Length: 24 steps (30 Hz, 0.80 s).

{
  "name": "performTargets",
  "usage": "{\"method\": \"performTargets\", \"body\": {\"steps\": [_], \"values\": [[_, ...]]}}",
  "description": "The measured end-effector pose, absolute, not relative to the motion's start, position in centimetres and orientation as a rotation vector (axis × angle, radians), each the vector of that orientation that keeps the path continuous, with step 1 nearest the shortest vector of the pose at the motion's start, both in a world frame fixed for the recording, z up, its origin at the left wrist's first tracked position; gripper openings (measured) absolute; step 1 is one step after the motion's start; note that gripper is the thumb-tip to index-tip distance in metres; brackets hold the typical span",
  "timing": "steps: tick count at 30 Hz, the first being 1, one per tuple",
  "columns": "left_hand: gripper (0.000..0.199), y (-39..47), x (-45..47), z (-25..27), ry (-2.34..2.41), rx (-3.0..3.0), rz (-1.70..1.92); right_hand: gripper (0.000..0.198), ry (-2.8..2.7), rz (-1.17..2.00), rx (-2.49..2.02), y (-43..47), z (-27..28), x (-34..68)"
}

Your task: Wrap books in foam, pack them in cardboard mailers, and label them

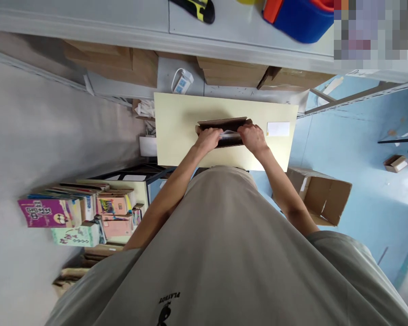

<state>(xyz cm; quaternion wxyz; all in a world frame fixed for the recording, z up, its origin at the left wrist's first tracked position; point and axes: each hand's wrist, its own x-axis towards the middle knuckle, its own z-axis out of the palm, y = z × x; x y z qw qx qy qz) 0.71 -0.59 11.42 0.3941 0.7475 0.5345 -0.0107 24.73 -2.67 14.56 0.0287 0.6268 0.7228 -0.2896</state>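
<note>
An open cardboard box [222,122] sits on the pale yellow tabletop [177,136] in front of me, its long flaps raised and its inside dark. My left hand [209,138] is closed at the left end of the opening, fingers curled on a thin white sheet [230,132]. At the right end, my right hand [253,137] grips the other side of that sheet, over the box's edge. Whether the sheet is paper or plastic I cannot tell. My fingers partly hide both box ends. To the right of my right hand lies a white card [278,129].
Behind the table, a grey shelf [122,22] holds a black and yellow cutter [200,9] and a blue bin [302,20]. Below it are cardboard boxes [234,72] and a power strip [183,83]. Books [51,213] are stacked left; an open carton [326,199] stands right.
</note>
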Motion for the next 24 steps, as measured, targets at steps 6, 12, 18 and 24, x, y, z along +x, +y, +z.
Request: {"method": "performTargets", "body": {"steps": [6,12,18,24], "values": [[0.038,-1.4,1.1,13.3,1.423,1.987,-0.191,0.036,2.388,-0.742,2.082,-4.1,14.7,25.4],[0.032,-6.3,-4.9,13.3,1.708,1.816,0.553,0.040,2.293,-1.119,2.555,-5.9,12.1,30.9],[0.037,-9.3,-7.5,9.1,1.737,1.380,0.718,0.063,2.050,-2.014,2.443,-6.8,8.3,31.1],[0.045,-8.6,-6.0,8.8,1.542,1.504,0.625,0.066,1.916,-1.931,2.551,-9.0,8.0,29.1]]}}
